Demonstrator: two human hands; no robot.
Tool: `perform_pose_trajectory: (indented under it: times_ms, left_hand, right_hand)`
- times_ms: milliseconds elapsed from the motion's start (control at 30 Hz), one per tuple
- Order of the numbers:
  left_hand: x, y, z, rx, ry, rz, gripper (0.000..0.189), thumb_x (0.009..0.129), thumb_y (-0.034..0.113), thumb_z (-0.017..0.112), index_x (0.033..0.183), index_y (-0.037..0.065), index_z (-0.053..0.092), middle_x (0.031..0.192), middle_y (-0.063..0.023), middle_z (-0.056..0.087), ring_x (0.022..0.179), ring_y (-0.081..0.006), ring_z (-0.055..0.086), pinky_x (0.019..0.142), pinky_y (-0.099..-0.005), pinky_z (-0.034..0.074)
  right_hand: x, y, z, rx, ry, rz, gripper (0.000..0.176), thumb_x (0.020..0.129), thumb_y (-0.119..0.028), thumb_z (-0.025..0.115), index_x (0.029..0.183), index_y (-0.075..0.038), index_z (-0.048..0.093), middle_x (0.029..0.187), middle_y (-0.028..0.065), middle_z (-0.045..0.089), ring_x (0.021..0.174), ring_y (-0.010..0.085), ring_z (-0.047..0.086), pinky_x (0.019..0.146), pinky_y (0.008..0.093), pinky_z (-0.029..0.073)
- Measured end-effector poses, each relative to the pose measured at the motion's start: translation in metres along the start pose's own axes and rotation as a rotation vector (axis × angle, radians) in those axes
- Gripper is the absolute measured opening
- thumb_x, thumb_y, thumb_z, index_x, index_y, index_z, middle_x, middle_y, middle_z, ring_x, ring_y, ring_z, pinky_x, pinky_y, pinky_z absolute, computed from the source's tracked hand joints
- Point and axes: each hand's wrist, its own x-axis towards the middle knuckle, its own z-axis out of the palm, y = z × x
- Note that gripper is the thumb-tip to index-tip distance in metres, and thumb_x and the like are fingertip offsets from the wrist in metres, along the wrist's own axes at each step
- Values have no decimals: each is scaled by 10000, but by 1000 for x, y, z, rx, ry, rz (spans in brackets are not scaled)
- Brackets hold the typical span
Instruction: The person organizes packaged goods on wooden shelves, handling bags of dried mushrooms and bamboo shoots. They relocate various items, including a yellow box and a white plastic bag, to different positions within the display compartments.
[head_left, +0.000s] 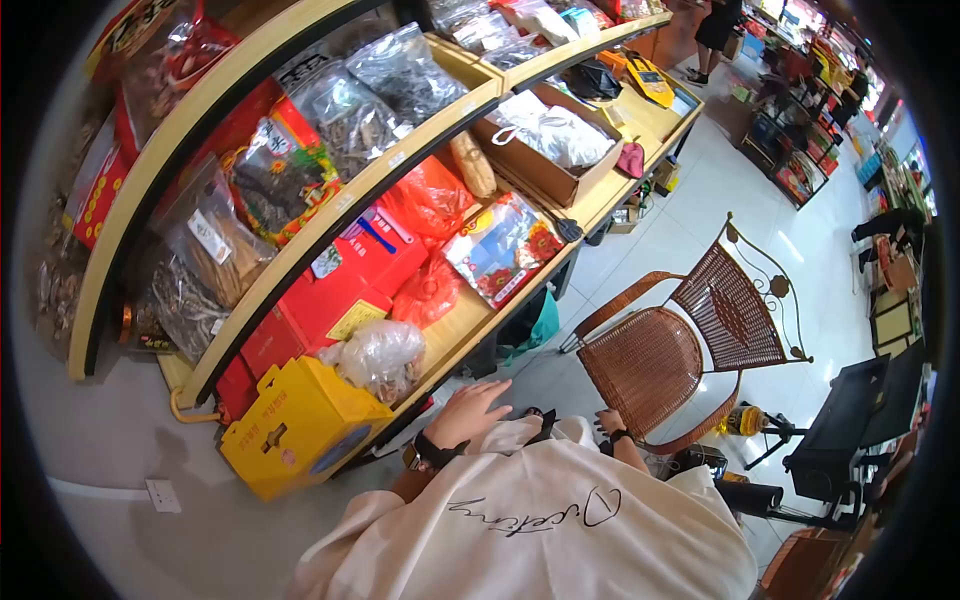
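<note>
My left hand (465, 413) is held out in front of my light shirt (520, 520), fingers stretched and nothing in them. A dark band and a watch circle that wrist. Nearest to it are the front edge of the wooden shelf unit (480, 350) and a clear plastic bag (375, 358) with something I cannot make out inside. My right hand (610, 422), with a dark band on its wrist, hangs beside the brown wicker chair (642, 365). Its fingers look loosely apart and hold nothing visible.
Bagged dried goods fill the shelves at left, with a red box (345, 270), a yellow box (300, 430) and an open cardboard box (565, 150). A black monitor (850, 430) stands at right. Other people and display racks are farther back on the tiled floor.
</note>
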Motion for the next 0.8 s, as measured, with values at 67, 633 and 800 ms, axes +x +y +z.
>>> perform_pose_trajectory:
  times_ms: [67,633,800]
  left_hand:
    - [11,1,2,-23,-23,-3,454,798,270,560,1154,-1,482,1115,-193,526,1030,-317,503,887,-361,389]
    - [137,-70,-25,-115,121,-93,413,791,261,560,1120,15,509,1036,-173,569,960,-315,536,832,-372,422]
    - [162,-93,-55,-106,216,-210,399,775,218,584,1108,11,513,999,-175,581,917,-317,552,786,-373,438]
  right_hand:
    - [-8,-2,-5,145,24,70,300,776,-215,504,973,-9,598,773,92,639,618,195,591,566,324,471]
    - [104,-109,-82,69,-11,88,348,735,-274,553,931,8,605,803,167,627,712,248,607,651,340,470]
    - [99,-221,-114,-270,198,-397,362,757,-262,521,990,9,575,933,214,606,880,341,584,734,396,462]
